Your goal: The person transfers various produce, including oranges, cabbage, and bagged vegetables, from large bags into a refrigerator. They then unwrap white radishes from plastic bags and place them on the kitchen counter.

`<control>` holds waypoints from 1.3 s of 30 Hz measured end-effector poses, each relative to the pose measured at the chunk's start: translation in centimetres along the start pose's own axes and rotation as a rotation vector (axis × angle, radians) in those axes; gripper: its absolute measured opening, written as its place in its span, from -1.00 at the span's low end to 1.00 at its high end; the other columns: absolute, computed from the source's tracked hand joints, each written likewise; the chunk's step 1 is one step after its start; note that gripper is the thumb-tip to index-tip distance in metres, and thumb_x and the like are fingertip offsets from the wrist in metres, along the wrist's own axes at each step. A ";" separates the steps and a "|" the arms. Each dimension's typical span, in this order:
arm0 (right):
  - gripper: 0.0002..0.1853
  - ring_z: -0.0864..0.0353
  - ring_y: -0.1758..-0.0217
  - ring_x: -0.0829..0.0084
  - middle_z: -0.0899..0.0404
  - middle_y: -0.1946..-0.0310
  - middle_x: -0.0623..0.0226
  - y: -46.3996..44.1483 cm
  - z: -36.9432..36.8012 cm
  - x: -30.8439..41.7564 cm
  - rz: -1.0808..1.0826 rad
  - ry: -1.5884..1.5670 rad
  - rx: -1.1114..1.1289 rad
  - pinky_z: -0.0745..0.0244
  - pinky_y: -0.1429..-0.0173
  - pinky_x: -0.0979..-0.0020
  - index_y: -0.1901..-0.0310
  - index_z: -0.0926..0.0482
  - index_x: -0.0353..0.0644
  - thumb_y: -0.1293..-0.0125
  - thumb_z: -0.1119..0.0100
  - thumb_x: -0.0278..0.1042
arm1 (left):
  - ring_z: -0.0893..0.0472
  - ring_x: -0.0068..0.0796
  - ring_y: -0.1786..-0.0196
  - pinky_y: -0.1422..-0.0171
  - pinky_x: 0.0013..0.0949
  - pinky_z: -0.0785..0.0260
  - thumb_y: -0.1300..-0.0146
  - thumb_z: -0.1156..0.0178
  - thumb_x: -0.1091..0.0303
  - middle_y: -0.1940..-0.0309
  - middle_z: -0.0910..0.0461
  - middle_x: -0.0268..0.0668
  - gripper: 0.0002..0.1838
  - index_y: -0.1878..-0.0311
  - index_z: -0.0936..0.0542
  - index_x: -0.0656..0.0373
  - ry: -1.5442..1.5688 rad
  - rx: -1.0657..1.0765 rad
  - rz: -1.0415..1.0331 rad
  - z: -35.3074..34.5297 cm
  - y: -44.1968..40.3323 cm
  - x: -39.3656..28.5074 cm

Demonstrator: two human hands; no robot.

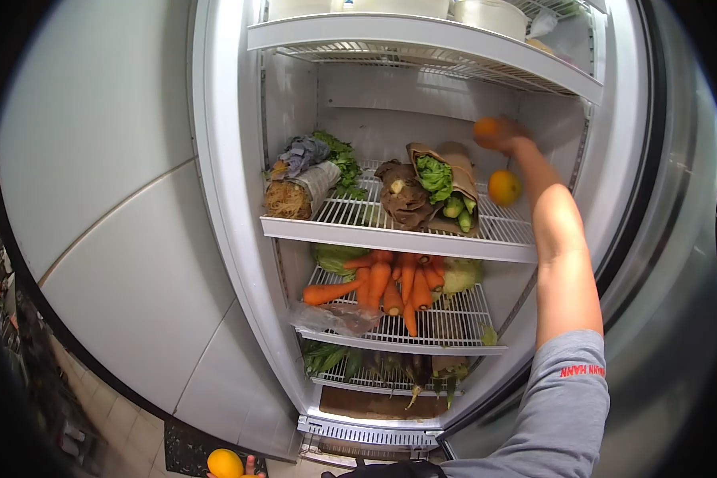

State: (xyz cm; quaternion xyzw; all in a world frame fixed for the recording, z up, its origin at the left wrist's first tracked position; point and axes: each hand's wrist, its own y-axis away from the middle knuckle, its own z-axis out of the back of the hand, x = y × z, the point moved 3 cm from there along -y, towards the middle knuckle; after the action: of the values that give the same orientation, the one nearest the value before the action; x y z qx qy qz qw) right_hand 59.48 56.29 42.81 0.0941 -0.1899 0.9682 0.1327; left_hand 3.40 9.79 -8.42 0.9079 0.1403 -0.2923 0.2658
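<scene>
Reaching into the upper right of an open fridge, my right hand (511,134) is closed around an orange (487,133), slightly blurred. Just below it, another orange (504,188) rests on the wire shelf (358,209). Left of that lie paper-wrapped greens (435,177) and a crumpled brown paper bundle (404,193). At the bottom edge of the view, low outside the fridge, my left hand (249,468) shows only its fingertips, holding an orange (225,464).
Wrapped herbs with roots (295,187) lie at the shelf's left. Carrots (378,279) and a plastic bag (338,317) are on the shelf below, leafy vegetables (327,358) lower still. White containers (490,17) stand above. The fridge door (685,239) is at the right.
</scene>
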 end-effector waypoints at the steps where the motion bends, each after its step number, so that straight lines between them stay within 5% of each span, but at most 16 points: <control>1: -0.28 -0.56 -0.18 0.15 -0.55 -0.12 0.02 0.5 -0.1 -0.2 0.062 0.062 -0.155 -0.46 -0.23 0.26 -0.10 -0.53 -0.27 -0.03 -0.33 0.15 | -0.56 -0.20 0.14 0.23 -0.24 -0.52 0.02 0.09 -0.69 -0.21 -0.50 -0.18 0.01 -0.26 -0.43 -0.04 0.083 0.049 0.057 0.7 -0.9 0.4; 5: -0.38 -0.56 -0.18 0.14 -0.55 -0.14 0.11 1.1 -3.9 -1.0 0.239 0.164 -0.138 -0.46 -0.23 0.23 -0.10 -0.55 -0.21 -0.08 -0.29 0.05 | -0.58 -0.23 0.23 0.28 -0.23 -0.51 0.02 0.11 -0.70 -0.05 -0.59 -0.18 -0.01 -0.19 -0.47 -0.01 0.126 0.093 0.079 0.0 -2.4 1.1; 7: -0.48 -0.57 -0.16 0.14 -0.57 -0.13 0.17 1.2 -5.7 -2.6 0.123 0.423 0.097 -0.47 -0.22 0.20 -0.09 -0.59 -0.15 -0.12 -0.28 -0.05 | -0.58 -0.27 0.33 0.34 -0.24 -0.51 0.02 0.13 -0.71 0.03 -0.62 -0.18 0.00 -0.16 -0.49 0.02 0.056 0.048 0.105 -3.0 -1.4 0.3; 11: -0.29 -0.50 -0.24 0.13 -0.49 -0.21 0.04 -1.0 -3.9 -4.6 0.027 0.325 -0.086 -0.41 -0.28 0.25 -0.28 -0.42 -0.16 -0.14 -0.30 0.04 | -0.59 -0.29 0.42 0.45 -0.23 -0.50 0.05 0.14 -0.73 0.18 -0.63 -0.17 0.09 -0.13 -0.49 0.19 0.040 0.127 0.262 -6.2 -1.0 0.1; 13: -0.25 -0.48 -0.28 0.14 -0.47 -0.23 0.06 1.6 -1.1 -3.0 -0.016 0.272 0.000 -0.38 -0.31 0.22 -0.30 -0.41 -0.14 -0.14 -0.31 0.10 | -0.61 -0.24 0.21 0.21 -0.22 -0.54 -0.24 0.04 -0.44 0.11 -0.58 -0.11 -0.14 -0.12 -0.48 0.30 0.219 0.542 0.452 -12.6 0.9 -1.1; 15: -0.22 -0.47 -0.29 0.15 -0.47 -0.24 0.07 6.4 1.5 -2.0 -0.004 0.194 0.093 -0.36 -0.33 0.22 -0.30 -0.40 -0.15 -0.11 -0.32 0.14 | -0.65 -0.05 0.36 0.29 0.16 -0.52 -0.05 0.22 -0.69 0.05 -0.60 -0.11 -0.06 -0.23 -0.42 -0.11 0.116 0.449 0.561 -16.0 0.7 -1.6; 19: -0.15 -0.40 -0.34 0.14 -0.39 -0.30 0.07 12.7 -1.0 -2.2 0.088 0.335 0.234 -0.32 -0.38 0.19 -0.31 -0.39 -0.08 -0.02 -0.38 0.18 | -0.64 -0.02 0.31 0.27 0.12 -0.52 -0.15 0.26 -0.62 0.21 -0.61 -0.12 -0.13 -0.12 -0.49 -0.03 0.064 0.783 0.674 -28.9 4.6 -3.9; 21: -0.18 -0.37 -0.34 0.00 -0.31 -0.32 0.08 15.6 -2.5 -2.4 0.049 0.290 0.137 -0.35 -0.37 0.15 -0.29 -0.41 0.05 0.05 -0.43 0.10 | -0.64 -0.05 0.30 0.26 0.09 -0.52 -0.21 0.25 -0.55 0.27 -0.60 -0.16 -0.18 -0.07 -0.48 0.03 0.055 0.939 0.646 -35.2 6.6 -4.5; 24: -0.28 -0.38 -0.20 -0.17 -0.33 -0.15 0.10 18.8 -1.8 -2.6 -0.030 0.228 -0.334 -0.55 -0.14 0.12 -0.19 -0.49 0.06 0.09 -0.46 -0.03 | -0.64 -0.10 0.24 0.19 0.08 -0.53 -0.30 0.24 -0.45 0.27 -0.59 -0.21 -0.28 -0.04 -0.47 0.04 -0.065 1.108 0.403 -44.4 8.1 -4.7; 25: -0.28 -0.39 -0.18 -0.13 -0.34 -0.13 0.10 20.2 -1.3 -2.4 -0.005 0.157 -0.418 -0.55 -0.12 0.10 -0.20 -0.48 0.05 0.07 -0.45 -0.04 | -0.64 -0.11 0.17 0.14 0.10 -0.53 -0.32 0.24 -0.42 0.25 -0.58 -0.21 -0.30 -0.06 -0.48 0.03 -0.123 1.203 0.238 -47.6 8.1 -4.3; 28: -0.34 -0.44 -0.13 -0.02 -0.38 -0.05 0.11 27.3 1.7 -0.5 0.021 0.005 -0.798 -0.54 -0.07 0.08 -0.18 -0.48 -0.01 0.01 -0.42 -0.06 | -0.63 -0.13 0.10 0.00 0.16 -0.48 -0.30 0.21 -0.42 0.18 -0.60 -0.22 -0.31 -0.07 -0.45 0.03 -0.023 1.136 0.162 -57.0 9.8 -1.7; 35: -0.45 -0.47 -0.05 0.17 -0.38 -0.02 0.12 43.6 2.8 -0.8 0.246 -0.619 -0.861 -0.38 -0.18 0.25 -0.16 -0.44 -0.23 -0.08 -0.27 -0.36 | -0.65 -0.15 0.02 -0.08 0.18 -0.45 -0.22 0.12 -0.49 0.06 -0.60 -0.19 -0.20 -0.19 -0.41 0.04 -0.187 0.971 0.346 -75.1 7.8 11.6; 37: -0.40 -0.45 -0.05 0.18 -0.37 -0.02 0.12 46.4 1.9 -1.8 0.227 -0.666 -0.831 -0.37 -0.19 0.24 -0.15 -0.45 -0.24 0.01 -0.28 -0.34 | -0.68 -0.18 0.11 0.10 -0.03 -0.57 -0.10 -0.23 -0.32 0.00 -0.58 -0.09 -0.09 -0.31 -0.34 0.22 -0.256 0.905 0.345 -76.4 6.0 15.3; 39: -0.34 -0.43 -0.06 0.21 -0.36 -0.01 0.14 48.4 0.9 -2.8 0.175 -0.713 -0.741 -0.35 -0.20 0.24 -0.16 -0.45 -0.22 0.08 -0.30 -0.28 | -0.62 -0.12 0.03 -0.01 -0.04 -0.51 -0.12 -0.23 -0.23 -0.10 -0.51 -0.06 -0.13 -0.32 -0.31 0.23 -0.311 0.876 0.343 -79.5 2.3 20.5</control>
State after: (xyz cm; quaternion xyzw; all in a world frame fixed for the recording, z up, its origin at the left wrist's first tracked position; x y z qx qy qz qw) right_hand 48.06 12.13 26.43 0.3482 -0.5605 0.7514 0.0026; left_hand 56.80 54.85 34.83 0.8899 -0.1887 -0.4077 -0.0788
